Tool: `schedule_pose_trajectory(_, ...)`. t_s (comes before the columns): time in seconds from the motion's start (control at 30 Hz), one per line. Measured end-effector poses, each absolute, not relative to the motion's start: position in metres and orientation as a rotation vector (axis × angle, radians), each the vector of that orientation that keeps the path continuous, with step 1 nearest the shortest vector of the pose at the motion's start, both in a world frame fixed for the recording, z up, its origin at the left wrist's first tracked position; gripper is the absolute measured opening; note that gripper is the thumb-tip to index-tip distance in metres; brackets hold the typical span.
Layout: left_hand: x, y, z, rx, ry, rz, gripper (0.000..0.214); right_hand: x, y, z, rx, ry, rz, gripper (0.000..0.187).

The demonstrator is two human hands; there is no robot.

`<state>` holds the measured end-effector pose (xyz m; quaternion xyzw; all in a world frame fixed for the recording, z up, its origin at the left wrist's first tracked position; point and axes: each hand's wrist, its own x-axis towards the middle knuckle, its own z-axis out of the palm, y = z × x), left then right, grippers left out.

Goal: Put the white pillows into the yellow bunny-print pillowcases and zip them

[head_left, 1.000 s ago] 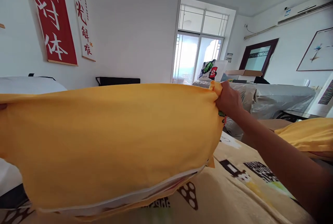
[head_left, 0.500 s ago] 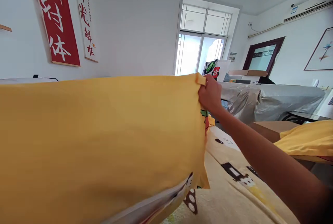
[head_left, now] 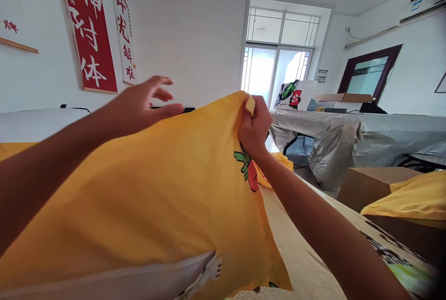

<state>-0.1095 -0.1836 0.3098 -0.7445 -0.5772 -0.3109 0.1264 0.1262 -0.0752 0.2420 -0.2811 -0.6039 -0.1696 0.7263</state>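
A yellow pillowcase [head_left: 156, 184] hangs in front of me, with a carrot print near its right edge. Along its lower side a long opening shows white fabric [head_left: 139, 277]. My right hand [head_left: 256, 126] is closed round the upper right corner and holds it up; a small folded bit of cloth pokes out by the thumb. My left hand [head_left: 149, 102] is in the air just above the top edge, fingers spread and holding nothing. Whether its underside touches the cloth I cannot tell.
Under the pillowcase lies a cream patterned blanket [head_left: 299, 244]. At right, yellow cloth [head_left: 411, 195] rests on a cardboard box [head_left: 365, 184]. Another yellow cloth [head_left: 278, 165] lies behind my right wrist. A plastic-covered table [head_left: 348, 137] stands farther back.
My left hand has come into view from the left, over the top edge. The right hand, still on the corner, has moved left and the cloth now slopes and bunches towards it.
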Motion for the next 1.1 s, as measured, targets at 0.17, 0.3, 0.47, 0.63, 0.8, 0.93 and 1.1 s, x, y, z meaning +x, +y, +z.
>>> schedule_pose_trajectory(0.17,-0.009,-0.14,0.299,-2.779,-1.565,-0.779,0.054,0.139,-0.088,0.249,-0.513,-1.347,-0.289,0.022)
schedule_pose_trajectory(0.3,0.004,-0.134,0.295,-2.794,-1.744,-1.044,0.044,0.167,-0.078,0.25,-0.446,-1.448,0.038,0.037)
schedule_pose_trajectory(0.47,-0.003,-0.136,0.301,-2.664,-1.888,-1.28,0.042,0.189,-0.08,0.227,-0.479,-1.43,0.68,0.045)
schedule_pose_trajectory(0.63,0.001,-0.126,0.3,-2.532,-1.788,-1.374,0.036,0.179,-0.11,0.18,-0.668,-1.536,0.636,0.037)
schedule_pose_trajectory(0.8,-0.002,-0.118,0.297,-2.529,-1.742,-1.477,0.038,0.173,-0.106,0.149,-0.798,-1.478,0.463,0.045)
schedule_pose_trajectory(0.93,-0.005,-0.122,0.305,-2.57,-1.816,-1.415,0.035,0.181,-0.1,0.131,-0.723,-1.447,0.493,0.047)
schedule_pose_trajectory(1.1,-0.012,-0.123,0.314,-2.484,-1.702,-1.446,0.036,0.197,-0.118,0.092,-0.607,-1.711,0.907,0.042)
